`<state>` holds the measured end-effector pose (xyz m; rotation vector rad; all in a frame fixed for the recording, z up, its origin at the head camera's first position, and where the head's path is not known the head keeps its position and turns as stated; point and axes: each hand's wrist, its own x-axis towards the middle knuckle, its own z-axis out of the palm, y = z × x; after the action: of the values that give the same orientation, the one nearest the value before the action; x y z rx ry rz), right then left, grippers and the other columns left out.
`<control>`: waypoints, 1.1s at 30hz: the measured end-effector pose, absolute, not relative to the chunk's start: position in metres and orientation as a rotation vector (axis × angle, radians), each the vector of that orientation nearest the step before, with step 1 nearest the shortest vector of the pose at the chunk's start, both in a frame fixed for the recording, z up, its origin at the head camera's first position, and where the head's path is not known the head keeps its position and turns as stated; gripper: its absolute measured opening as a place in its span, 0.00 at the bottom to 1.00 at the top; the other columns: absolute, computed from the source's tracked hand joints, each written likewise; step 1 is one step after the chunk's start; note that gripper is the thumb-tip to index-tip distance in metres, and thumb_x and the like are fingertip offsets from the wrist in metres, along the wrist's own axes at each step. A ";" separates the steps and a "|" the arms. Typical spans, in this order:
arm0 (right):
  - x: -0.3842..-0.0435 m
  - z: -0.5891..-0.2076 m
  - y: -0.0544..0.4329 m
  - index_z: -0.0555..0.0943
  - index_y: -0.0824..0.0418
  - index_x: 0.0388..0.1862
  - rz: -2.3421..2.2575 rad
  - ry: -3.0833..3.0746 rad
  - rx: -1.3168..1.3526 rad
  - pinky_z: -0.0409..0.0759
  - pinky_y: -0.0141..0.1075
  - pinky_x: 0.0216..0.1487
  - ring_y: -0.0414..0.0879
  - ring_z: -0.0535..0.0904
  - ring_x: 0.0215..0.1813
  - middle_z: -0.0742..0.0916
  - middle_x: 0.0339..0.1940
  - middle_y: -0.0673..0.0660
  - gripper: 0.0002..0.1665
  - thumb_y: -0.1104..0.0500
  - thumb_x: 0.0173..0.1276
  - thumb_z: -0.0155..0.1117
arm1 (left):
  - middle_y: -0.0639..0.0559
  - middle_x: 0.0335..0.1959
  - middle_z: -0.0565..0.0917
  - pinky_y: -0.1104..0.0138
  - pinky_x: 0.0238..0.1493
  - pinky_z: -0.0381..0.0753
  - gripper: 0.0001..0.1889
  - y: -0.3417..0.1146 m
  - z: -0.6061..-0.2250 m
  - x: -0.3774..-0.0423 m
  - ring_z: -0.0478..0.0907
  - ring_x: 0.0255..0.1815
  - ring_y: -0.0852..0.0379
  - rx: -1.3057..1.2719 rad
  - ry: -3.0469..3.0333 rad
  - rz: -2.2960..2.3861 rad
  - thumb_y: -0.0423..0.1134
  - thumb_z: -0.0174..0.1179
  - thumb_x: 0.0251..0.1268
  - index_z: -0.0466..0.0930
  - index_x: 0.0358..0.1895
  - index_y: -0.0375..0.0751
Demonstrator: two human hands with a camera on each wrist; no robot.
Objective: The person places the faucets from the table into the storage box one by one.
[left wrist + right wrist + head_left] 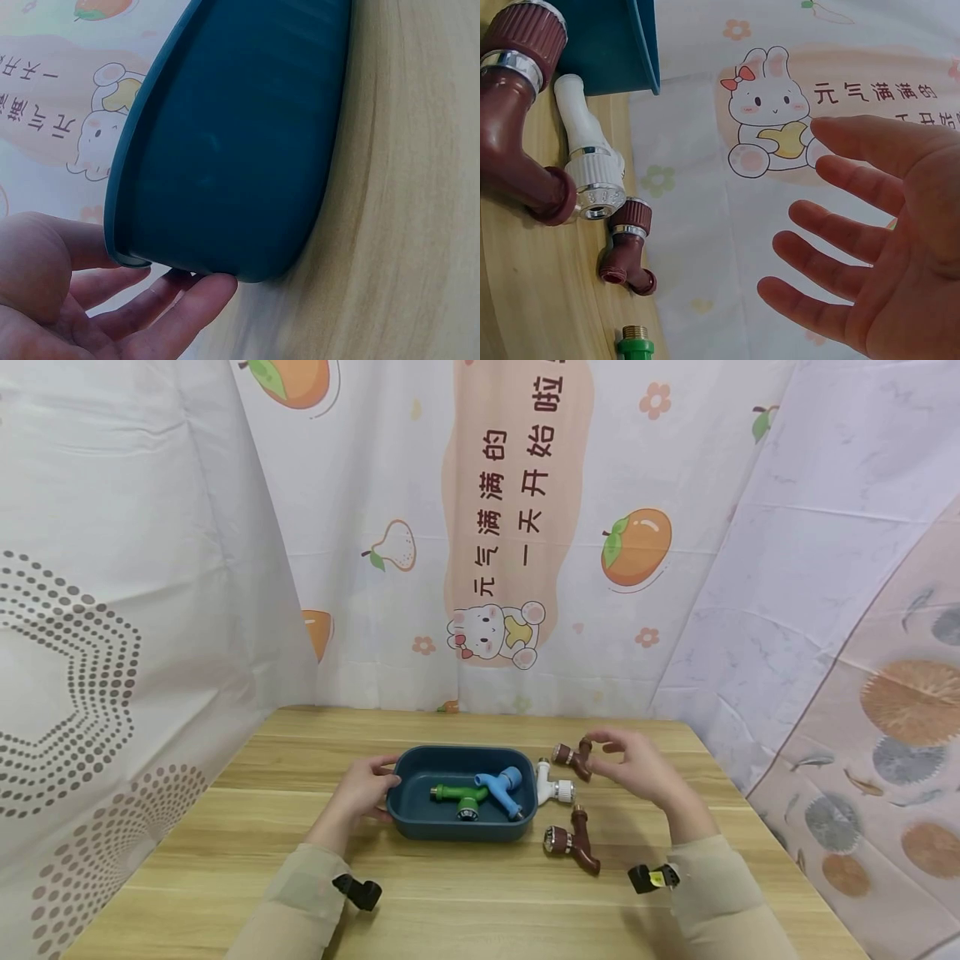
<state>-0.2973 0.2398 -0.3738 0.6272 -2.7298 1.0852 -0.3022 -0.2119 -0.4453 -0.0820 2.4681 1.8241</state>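
Note:
My left hand (365, 789) grips the left end of a dark teal plastic basin (465, 833), its thumb at the rim and other fingers against the outer wall, as the left wrist view shows (150, 315). Inside the basin lie a green faucet (468, 800) and a blue faucet (501, 787). My right hand (633, 766) is held with spread fingers and nothing in it, nearest to a brown faucet (567, 755) at the back. In the right wrist view, that hand (900, 247) appears apart from this faucet (628, 240).
A white faucet (553, 787) stands against the basin's right side. Closer to me lies another brown faucet (576, 843). A green faucet end (635, 345) shows low in the right wrist view. Printed curtains (375, 635) hang behind and beside the wooden table (450, 902).

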 end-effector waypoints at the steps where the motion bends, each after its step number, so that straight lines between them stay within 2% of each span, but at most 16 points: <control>1: -0.297 -0.374 0.240 0.80 0.61 0.65 1.089 -2.729 0.629 0.81 0.61 0.55 0.69 0.77 0.62 0.82 0.64 0.65 0.30 0.50 0.68 0.72 | 0.31 0.59 0.79 0.50 0.25 0.87 0.24 -0.212 -0.445 -0.302 0.83 0.50 0.37 -0.082 2.469 1.822 0.29 0.56 0.73 0.73 0.71 0.38; 5: -0.297 -0.377 0.242 0.80 0.60 0.65 1.098 -2.729 0.638 0.79 0.62 0.56 0.68 0.78 0.61 0.82 0.64 0.64 0.30 0.48 0.68 0.72 | 0.30 0.60 0.78 0.50 0.26 0.88 0.24 -0.212 -0.444 -0.302 0.83 0.50 0.37 -0.084 2.473 1.816 0.29 0.56 0.73 0.73 0.71 0.38; 10: -0.296 -0.381 0.245 0.79 0.61 0.66 1.109 -2.722 0.664 0.79 0.62 0.57 0.68 0.78 0.60 0.82 0.64 0.64 0.29 0.53 0.69 0.72 | 0.31 0.60 0.79 0.50 0.26 0.88 0.24 -0.211 -0.444 -0.302 0.83 0.49 0.38 -0.096 2.468 1.818 0.29 0.56 0.73 0.73 0.71 0.39; 16: -0.297 -0.387 0.249 0.77 0.64 0.67 1.121 -2.741 0.680 0.79 0.61 0.57 0.70 0.77 0.61 0.82 0.63 0.66 0.30 0.55 0.69 0.71 | 0.31 0.60 0.78 0.50 0.25 0.87 0.24 -0.211 -0.445 -0.302 0.84 0.48 0.39 -0.097 2.460 1.825 0.29 0.56 0.73 0.73 0.71 0.39; 23: -0.298 -0.396 0.254 0.77 0.64 0.67 1.159 -2.783 0.666 0.76 0.65 0.59 0.70 0.76 0.62 0.80 0.65 0.68 0.29 0.57 0.69 0.71 | 0.30 0.60 0.78 0.50 0.25 0.88 0.24 -0.212 -0.445 -0.302 0.83 0.49 0.38 -0.095 2.463 1.822 0.29 0.56 0.73 0.73 0.71 0.39; 33: -0.299 -0.408 0.258 0.77 0.62 0.68 1.210 -2.831 0.729 0.75 0.63 0.61 0.73 0.75 0.63 0.79 0.67 0.68 0.30 0.58 0.68 0.72 | 0.30 0.60 0.78 0.50 0.26 0.87 0.24 -0.212 -0.444 -0.302 0.83 0.49 0.38 -0.085 2.462 1.820 0.29 0.56 0.73 0.73 0.71 0.39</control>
<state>-0.2987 0.2581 -0.4077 0.7291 -2.8305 1.2095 -0.3023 -0.2122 -0.4440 -0.0854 2.4619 1.8201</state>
